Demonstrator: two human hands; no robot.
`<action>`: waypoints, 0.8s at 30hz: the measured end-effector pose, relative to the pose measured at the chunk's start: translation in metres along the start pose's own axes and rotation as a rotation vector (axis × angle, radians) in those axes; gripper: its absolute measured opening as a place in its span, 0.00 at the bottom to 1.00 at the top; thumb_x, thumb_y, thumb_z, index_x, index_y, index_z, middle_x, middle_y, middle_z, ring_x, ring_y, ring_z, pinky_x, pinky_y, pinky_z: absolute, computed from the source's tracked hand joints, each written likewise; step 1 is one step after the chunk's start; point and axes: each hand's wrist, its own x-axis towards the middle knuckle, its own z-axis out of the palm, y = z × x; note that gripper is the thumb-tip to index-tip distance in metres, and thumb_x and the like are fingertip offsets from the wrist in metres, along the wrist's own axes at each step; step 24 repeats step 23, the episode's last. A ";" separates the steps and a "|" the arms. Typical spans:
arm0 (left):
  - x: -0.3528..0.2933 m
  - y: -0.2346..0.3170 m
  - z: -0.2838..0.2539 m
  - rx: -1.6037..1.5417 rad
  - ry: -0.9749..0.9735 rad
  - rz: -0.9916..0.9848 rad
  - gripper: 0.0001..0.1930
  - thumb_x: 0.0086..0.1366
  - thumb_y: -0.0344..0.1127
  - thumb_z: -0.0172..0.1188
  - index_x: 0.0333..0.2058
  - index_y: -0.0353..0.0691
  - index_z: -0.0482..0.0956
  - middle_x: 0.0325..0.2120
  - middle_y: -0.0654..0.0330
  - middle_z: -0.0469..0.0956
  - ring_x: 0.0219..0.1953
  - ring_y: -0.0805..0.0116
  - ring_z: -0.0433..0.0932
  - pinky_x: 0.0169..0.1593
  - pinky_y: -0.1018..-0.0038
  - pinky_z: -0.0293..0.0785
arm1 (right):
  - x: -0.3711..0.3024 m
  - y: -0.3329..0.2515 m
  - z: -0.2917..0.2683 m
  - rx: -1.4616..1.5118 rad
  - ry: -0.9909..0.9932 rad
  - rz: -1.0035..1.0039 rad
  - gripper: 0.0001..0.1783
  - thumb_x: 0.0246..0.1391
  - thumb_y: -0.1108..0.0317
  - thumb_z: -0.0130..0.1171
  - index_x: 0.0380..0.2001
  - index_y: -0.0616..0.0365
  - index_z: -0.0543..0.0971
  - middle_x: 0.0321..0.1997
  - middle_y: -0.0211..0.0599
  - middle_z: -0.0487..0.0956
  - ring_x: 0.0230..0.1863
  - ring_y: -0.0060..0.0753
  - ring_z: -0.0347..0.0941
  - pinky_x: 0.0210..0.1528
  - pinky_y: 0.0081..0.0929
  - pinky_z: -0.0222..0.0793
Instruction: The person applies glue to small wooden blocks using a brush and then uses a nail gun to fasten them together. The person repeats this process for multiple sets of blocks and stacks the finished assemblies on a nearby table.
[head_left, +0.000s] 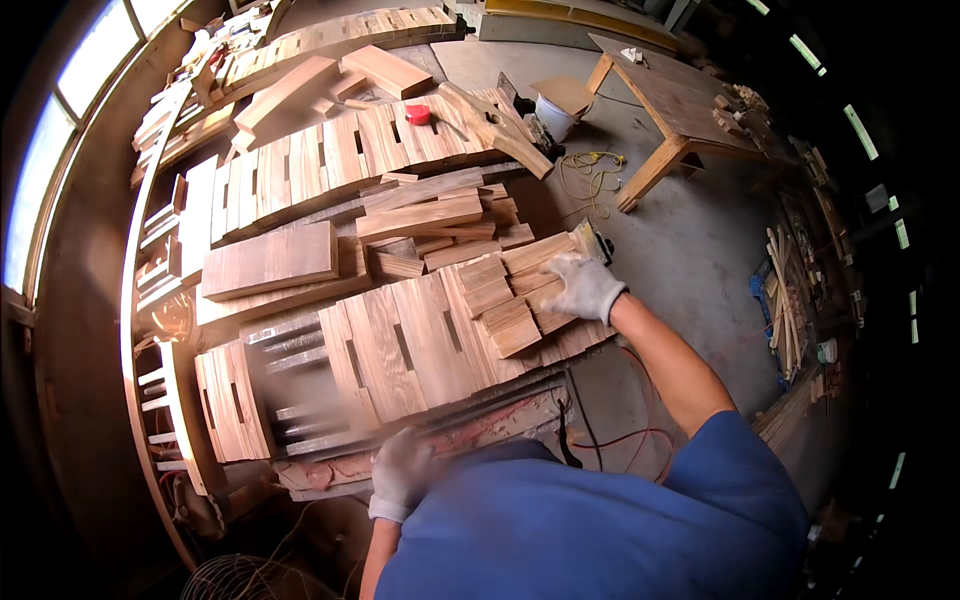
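My right hand [583, 287], in a whitish glove, is on the right end of a short wooden block [540, 252], its fingers closed over the wood. Several similar small blocks [510, 325] lie beside it on a row of wider boards with dark slots [430, 340]. The near workbench [330, 470] carries this row, and a gap in it shows metal bars [300, 350]. Low by the bench's front edge is my left hand [402, 470], also gloved and smeared by motion. Its fingers cannot be made out, nor whether anything is in them.
Behind the row lie loose planks [270, 262] and offcuts [420, 215]. A second slotted row [300, 165] beyond bears a red tape measure [417, 114]. A wooden table [660, 100], white bucket [555, 118] and yellow cord [595, 170] stand or lie far right. Cables cross the floor nearby.
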 end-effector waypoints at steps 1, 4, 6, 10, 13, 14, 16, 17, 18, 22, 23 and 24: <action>0.002 -0.001 0.002 -0.006 0.006 0.024 0.24 0.64 0.37 0.75 0.54 0.29 0.83 0.45 0.48 0.89 0.49 0.60 0.89 0.55 0.67 0.83 | -0.016 0.002 0.003 -0.068 -0.088 -0.010 0.45 0.47 0.41 0.74 0.61 0.61 0.80 0.64 0.53 0.80 0.65 0.51 0.76 0.72 0.42 0.68; 0.008 0.008 -0.006 0.020 -0.027 -0.012 0.23 0.64 0.36 0.74 0.54 0.29 0.83 0.46 0.47 0.88 0.48 0.58 0.89 0.54 0.67 0.83 | -0.050 0.010 0.032 -0.272 -0.056 -0.107 0.44 0.47 0.43 0.75 0.62 0.59 0.78 0.67 0.49 0.76 0.70 0.51 0.70 0.72 0.45 0.66; 0.012 0.018 -0.009 0.005 -0.034 -0.039 0.23 0.65 0.37 0.74 0.54 0.29 0.83 0.45 0.46 0.88 0.48 0.57 0.89 0.54 0.66 0.84 | -0.060 0.021 0.061 -0.346 0.114 -0.187 0.42 0.48 0.47 0.75 0.62 0.58 0.77 0.67 0.47 0.75 0.71 0.52 0.68 0.71 0.47 0.66; 0.017 0.030 -0.016 0.124 -0.098 -0.031 0.24 0.65 0.37 0.75 0.55 0.29 0.83 0.45 0.47 0.88 0.48 0.57 0.89 0.54 0.66 0.84 | -0.072 0.017 0.086 -0.304 0.290 -0.159 0.36 0.44 0.58 0.76 0.58 0.57 0.77 0.60 0.45 0.76 0.64 0.49 0.70 0.65 0.47 0.69; 0.016 0.024 -0.012 0.088 -0.080 -0.031 0.24 0.64 0.36 0.75 0.55 0.30 0.83 0.45 0.48 0.88 0.47 0.60 0.89 0.54 0.67 0.83 | -0.074 0.016 0.088 -0.262 0.262 -0.133 0.33 0.40 0.56 0.78 0.50 0.54 0.78 0.51 0.42 0.75 0.56 0.48 0.71 0.60 0.46 0.70; 0.013 0.009 -0.006 0.034 -0.032 0.025 0.24 0.64 0.36 0.76 0.55 0.30 0.83 0.45 0.49 0.89 0.46 0.61 0.89 0.53 0.67 0.83 | -0.072 0.014 0.087 -0.242 0.219 -0.113 0.32 0.40 0.55 0.78 0.49 0.54 0.78 0.49 0.41 0.75 0.55 0.48 0.71 0.60 0.46 0.71; 0.007 -0.012 0.004 -0.090 0.026 -0.026 0.23 0.64 0.35 0.76 0.55 0.30 0.83 0.44 0.51 0.89 0.45 0.65 0.87 0.53 0.69 0.83 | -0.080 0.017 0.094 -0.278 0.176 -0.147 0.31 0.39 0.53 0.78 0.46 0.51 0.77 0.47 0.40 0.75 0.53 0.48 0.71 0.58 0.46 0.71; 0.008 -0.012 0.005 -0.165 0.040 -0.040 0.23 0.64 0.37 0.76 0.54 0.31 0.83 0.43 0.51 0.89 0.45 0.64 0.88 0.52 0.68 0.83 | -0.074 0.025 0.089 -0.322 0.192 -0.169 0.30 0.39 0.52 0.78 0.45 0.50 0.77 0.46 0.39 0.75 0.53 0.47 0.71 0.57 0.46 0.71; 0.010 0.000 0.000 -0.071 -0.014 -0.126 0.24 0.64 0.38 0.77 0.55 0.31 0.83 0.43 0.51 0.89 0.46 0.63 0.88 0.53 0.68 0.84 | -0.078 0.034 0.091 -0.384 0.247 -0.234 0.28 0.40 0.50 0.77 0.43 0.47 0.79 0.46 0.37 0.76 0.53 0.46 0.71 0.56 0.46 0.71; 0.005 -0.023 0.014 -0.164 -0.063 -0.241 0.26 0.64 0.39 0.77 0.57 0.30 0.83 0.47 0.48 0.89 0.51 0.62 0.89 0.57 0.68 0.83 | -0.072 0.023 0.071 -0.406 -0.031 -0.210 0.27 0.44 0.45 0.77 0.45 0.44 0.84 0.47 0.34 0.79 0.55 0.42 0.73 0.58 0.45 0.71; 0.007 -0.024 0.012 -0.161 -0.088 -0.253 0.27 0.64 0.39 0.77 0.58 0.31 0.82 0.48 0.49 0.89 0.52 0.61 0.88 0.59 0.68 0.83 | -0.070 0.023 0.071 -0.403 -0.024 -0.208 0.27 0.44 0.45 0.77 0.45 0.44 0.84 0.47 0.34 0.79 0.55 0.42 0.73 0.58 0.45 0.71; 0.007 -0.024 0.012 -0.161 -0.088 -0.253 0.27 0.64 0.39 0.77 0.58 0.31 0.82 0.48 0.49 0.89 0.52 0.61 0.88 0.59 0.68 0.83 | -0.070 0.023 0.071 -0.403 -0.024 -0.208 0.27 0.44 0.45 0.77 0.45 0.44 0.84 0.47 0.34 0.79 0.55 0.42 0.73 0.58 0.45 0.71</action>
